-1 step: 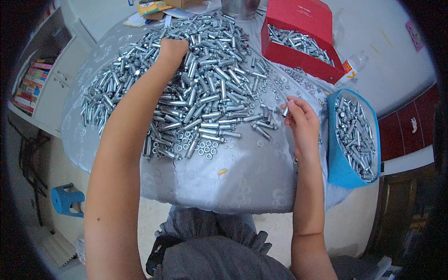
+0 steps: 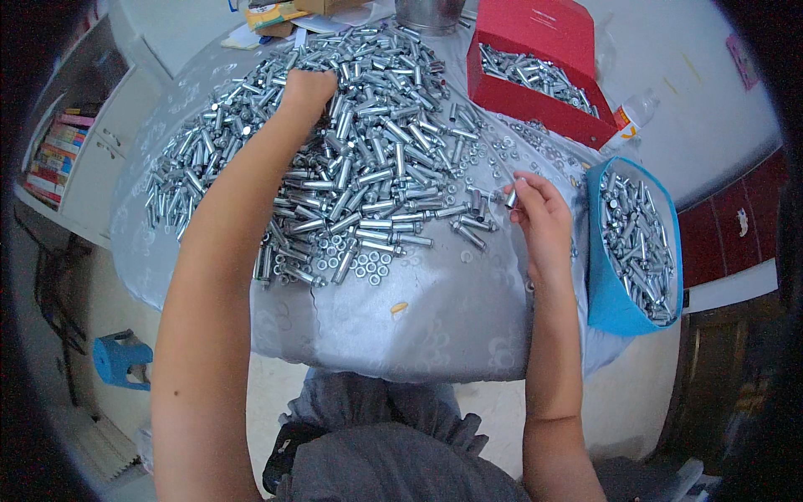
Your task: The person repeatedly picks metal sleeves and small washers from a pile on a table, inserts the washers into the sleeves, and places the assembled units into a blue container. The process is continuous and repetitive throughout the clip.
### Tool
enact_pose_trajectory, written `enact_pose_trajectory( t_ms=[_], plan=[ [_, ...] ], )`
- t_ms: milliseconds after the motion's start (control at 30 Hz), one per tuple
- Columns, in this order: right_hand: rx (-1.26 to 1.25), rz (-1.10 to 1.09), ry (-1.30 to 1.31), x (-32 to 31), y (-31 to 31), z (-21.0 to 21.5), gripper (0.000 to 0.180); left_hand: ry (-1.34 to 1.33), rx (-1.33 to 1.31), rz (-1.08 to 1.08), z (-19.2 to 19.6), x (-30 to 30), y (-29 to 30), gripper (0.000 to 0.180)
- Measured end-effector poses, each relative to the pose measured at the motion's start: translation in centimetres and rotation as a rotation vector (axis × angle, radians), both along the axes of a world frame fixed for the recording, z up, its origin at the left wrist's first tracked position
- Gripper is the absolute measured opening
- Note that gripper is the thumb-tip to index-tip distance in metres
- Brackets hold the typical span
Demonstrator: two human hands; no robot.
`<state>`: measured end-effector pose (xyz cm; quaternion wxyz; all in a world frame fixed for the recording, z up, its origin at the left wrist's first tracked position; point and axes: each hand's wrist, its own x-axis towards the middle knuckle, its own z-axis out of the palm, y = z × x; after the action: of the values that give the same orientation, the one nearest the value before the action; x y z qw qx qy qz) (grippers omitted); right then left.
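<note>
A large heap of silver expansion bolts point(image 2: 376, 159) with metal sleeves covers the middle and far part of the table. Over the heap's far side, my left hand point(image 2: 309, 90) is curled closed; its fingertips are hidden, and what they grip does not show. To the right of the heap, my right hand point(image 2: 542, 219) pinches one expansion bolt point(image 2: 511, 198) between thumb and fingers, just above the tabletop. Loose nuts and washers point(image 2: 372, 269) lie at the heap's near edge, and more small nuts point(image 2: 493, 159) are scattered beyond my right hand.
A blue fabric bin point(image 2: 595, 251) full of bolts stands right of my right forearm. Farther back are an open red box point(image 2: 544, 113) with bolts, a clear bottle point(image 2: 640, 113) and a metal bucket point(image 2: 429, 15). A yellow scrap point(image 2: 399, 308) rests on the grey tablecloth point(image 2: 452, 335).
</note>
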<state>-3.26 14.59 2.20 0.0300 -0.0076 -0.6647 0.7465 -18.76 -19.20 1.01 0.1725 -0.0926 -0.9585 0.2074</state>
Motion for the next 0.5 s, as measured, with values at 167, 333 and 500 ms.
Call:
enact_pose_trajectory(
  t_ms=[167, 333, 500],
  plan=[
    [0.01, -0.017, 0.004, -0.2, 0.1, -0.1, 0.022, 0.031, 0.138, -0.132, 0.6, 1.6, -1.9, 0.012],
    [0.023, -0.017, 0.004, -0.2, 0.1, -0.1, 0.022, -0.173, 0.268, -0.024, 2.4, 2.7, -1.8, 0.026],
    [0.04, -0.022, 0.001, 0.0, 0.0, 0.1, 0.022, -0.337, 0.593, -0.032, 2.2, 1.4, -4.3, 0.022]
  ],
)
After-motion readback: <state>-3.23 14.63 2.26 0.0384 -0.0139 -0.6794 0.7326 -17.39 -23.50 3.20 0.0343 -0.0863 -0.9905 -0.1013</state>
